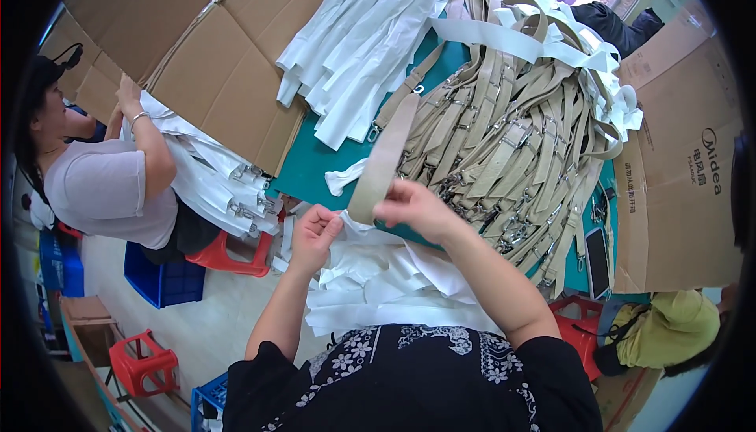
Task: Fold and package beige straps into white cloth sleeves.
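A wide beige strap rises in front of me and curves over at its lower end. My right hand closes its fingers on that lower end. Just left of it my left hand pinches a white strip between thumb and fingers, close to the strap's end. Beyond my hands lies a large pile of beige straps with metal clips and buckles. A long bundle of white strips is spread at the far left of the green table. More white strips lie across my lap.
Cardboard walls stand at the left and the right. A phone lies near the table's right edge. At left a person handles white strips with clips, by a blue crate. Another person is at lower right.
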A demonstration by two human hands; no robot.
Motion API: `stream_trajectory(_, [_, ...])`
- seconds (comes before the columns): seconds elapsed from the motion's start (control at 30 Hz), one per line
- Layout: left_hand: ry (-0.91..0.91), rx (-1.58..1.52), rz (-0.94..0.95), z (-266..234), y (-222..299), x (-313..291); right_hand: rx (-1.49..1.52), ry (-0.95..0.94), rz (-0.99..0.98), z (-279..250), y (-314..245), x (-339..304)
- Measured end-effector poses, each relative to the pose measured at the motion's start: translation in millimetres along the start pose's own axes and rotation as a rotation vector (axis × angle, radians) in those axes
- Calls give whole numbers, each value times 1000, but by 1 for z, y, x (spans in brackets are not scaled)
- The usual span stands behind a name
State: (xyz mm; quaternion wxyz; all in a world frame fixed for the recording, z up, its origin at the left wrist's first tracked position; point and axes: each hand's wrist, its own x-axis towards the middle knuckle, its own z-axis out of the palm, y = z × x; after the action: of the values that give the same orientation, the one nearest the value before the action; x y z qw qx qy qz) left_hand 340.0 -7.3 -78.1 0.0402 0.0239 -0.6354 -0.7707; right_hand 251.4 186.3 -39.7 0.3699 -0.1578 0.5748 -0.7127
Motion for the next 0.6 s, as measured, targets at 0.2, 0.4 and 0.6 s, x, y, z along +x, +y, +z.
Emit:
stream_trajectory(0.2, [66,-53,11,-8,-6,0,192,190,4,0,-3,12])
stream_trajectory(0.4, [55,-100,-57,-14,-9,-6,28,-12,28,25,40,0])
stream_trajectory(0.6, [-11,82,-32,-28,-17,-13,296,173,30,-2,4,12])
